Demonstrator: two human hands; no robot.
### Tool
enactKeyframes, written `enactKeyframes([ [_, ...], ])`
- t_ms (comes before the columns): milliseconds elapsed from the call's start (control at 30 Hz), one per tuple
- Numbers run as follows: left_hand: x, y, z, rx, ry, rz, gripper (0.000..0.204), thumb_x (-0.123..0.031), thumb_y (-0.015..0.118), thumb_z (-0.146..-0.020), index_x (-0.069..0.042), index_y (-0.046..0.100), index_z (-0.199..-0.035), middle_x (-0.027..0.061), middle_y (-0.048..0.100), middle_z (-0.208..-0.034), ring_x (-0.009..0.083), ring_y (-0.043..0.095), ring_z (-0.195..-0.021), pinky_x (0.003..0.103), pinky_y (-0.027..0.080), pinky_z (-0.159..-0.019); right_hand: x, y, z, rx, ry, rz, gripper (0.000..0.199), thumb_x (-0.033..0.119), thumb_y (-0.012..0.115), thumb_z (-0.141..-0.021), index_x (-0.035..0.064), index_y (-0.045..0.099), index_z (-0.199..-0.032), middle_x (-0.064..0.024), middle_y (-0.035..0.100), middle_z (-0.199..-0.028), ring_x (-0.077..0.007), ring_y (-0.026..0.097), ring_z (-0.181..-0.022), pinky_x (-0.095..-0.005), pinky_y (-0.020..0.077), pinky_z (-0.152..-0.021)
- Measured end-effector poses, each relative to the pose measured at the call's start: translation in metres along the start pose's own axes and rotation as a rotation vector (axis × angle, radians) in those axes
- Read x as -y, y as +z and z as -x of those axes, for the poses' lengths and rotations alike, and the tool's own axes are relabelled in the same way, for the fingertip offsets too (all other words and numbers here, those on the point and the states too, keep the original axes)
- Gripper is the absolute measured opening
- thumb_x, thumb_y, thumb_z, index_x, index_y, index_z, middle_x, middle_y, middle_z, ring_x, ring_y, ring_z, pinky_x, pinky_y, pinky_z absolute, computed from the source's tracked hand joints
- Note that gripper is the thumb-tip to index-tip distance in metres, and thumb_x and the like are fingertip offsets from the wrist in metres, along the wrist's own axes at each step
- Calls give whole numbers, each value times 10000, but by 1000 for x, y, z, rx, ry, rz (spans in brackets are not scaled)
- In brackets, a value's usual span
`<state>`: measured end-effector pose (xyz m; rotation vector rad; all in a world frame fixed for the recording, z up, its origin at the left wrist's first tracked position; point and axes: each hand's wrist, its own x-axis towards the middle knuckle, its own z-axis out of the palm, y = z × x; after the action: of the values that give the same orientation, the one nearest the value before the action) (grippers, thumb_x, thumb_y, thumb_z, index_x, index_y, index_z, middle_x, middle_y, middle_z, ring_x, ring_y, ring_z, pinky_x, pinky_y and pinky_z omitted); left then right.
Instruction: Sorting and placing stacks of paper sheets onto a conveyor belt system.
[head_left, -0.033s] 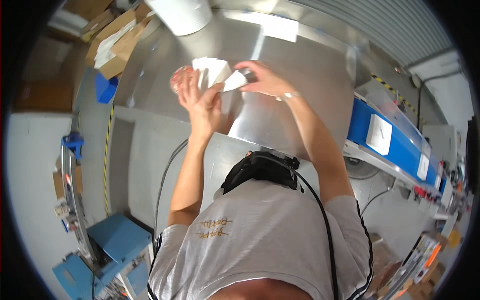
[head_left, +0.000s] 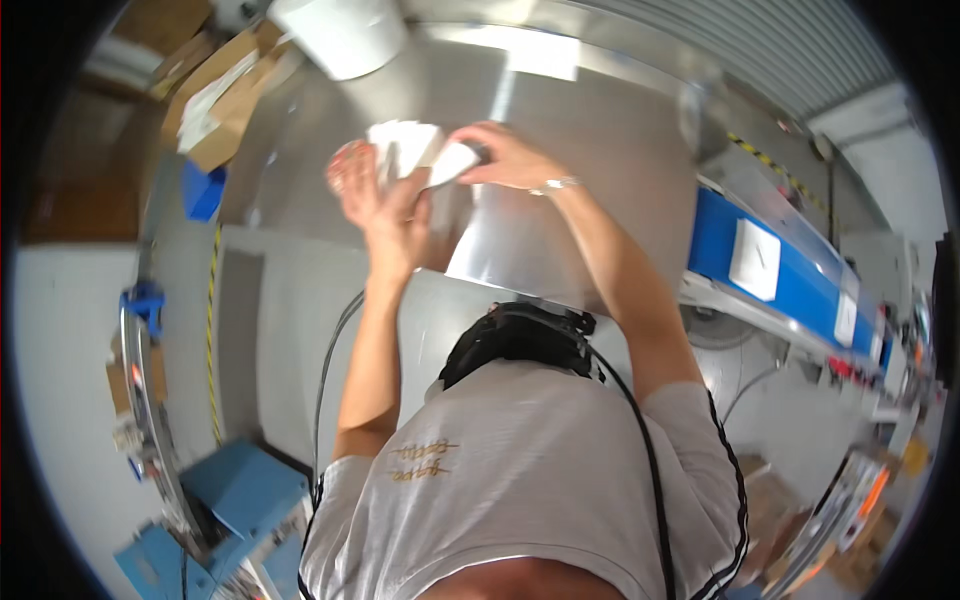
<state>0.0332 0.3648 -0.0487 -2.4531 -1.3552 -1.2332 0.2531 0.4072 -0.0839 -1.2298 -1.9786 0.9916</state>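
Over the metal table (head_left: 620, 210), my left hand (head_left: 388, 215) is closed round a white box-like carton (head_left: 402, 140), smeared by motion. At its fingertips shows a small round red-and-white thing (head_left: 348, 160); whether the hand holds it too, I cannot tell. My right hand (head_left: 515, 160), with a bracelet on the wrist, pinches a white piece (head_left: 455, 162) with a dark spot beside its fingers. That piece lies against the carton's right side; whether it is a flap of the carton or a separate part is too blurred to tell.
A white bucket (head_left: 345, 40) stands at the table's far left, with an open cardboard box (head_left: 225, 110) and a blue bin (head_left: 203, 192) beyond the left edge. On the right, a blue conveyor belt (head_left: 800, 280) carries white cards. A white sheet (head_left: 545, 55) lies at the back.
The whole view has shifted slightly, placing the hands and carton a little further left in the picture. Both hands keep the same grip.
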Motion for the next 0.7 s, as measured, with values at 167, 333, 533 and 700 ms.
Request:
enactKeyframes([
  [167, 11, -19, -9, 52, -106, 67, 772, -232, 852, -633, -32, 492, -1286, 191, 516, -1267, 379, 475, -1200, 462, 411, -984, -2, 9, 19, -101, 44, -236, 411, 213, 697, -845, 1, 527, -1153, -116, 574, -1095, -206, 539, -1036, -320, 457, -863],
  [333, 12, -16, -14, 95, -116, 111, 570, 37, 669, -732, -8, 508, -1277, 179, 519, -1315, 346, 445, -1255, 437, 375, -1022, -31, -20, 111, -471, 222, -630, 391, 300, 626, -914, -8, 528, -1133, -36, 602, -962, -94, 532, -864, -255, 454, -755],
  [533, -20, 12, 2, 175, -268, 169, 516, 18, 651, -773, -152, 561, -1251, 149, 582, -1100, 341, 562, -1009, 419, 448, -875, -56, -86, 263, -738, 612, -221, 269, 275, 633, -909, 34, 632, -1028, 23, 608, -841, -68, 525, -776, -249, 448, -675],
  [700, -108, 33, 12, 349, -171, 372, 502, 39, 648, -763, -133, 590, -1231, 120, 602, -1043, 288, 554, -1012, 386, 459, -874, -92, -141, 364, -1002, 720, -243, 290, 288, 662, -885, 38, 644, -1030, 8, 627, -855, -77, 536, -773, -250, 453, -681],
])
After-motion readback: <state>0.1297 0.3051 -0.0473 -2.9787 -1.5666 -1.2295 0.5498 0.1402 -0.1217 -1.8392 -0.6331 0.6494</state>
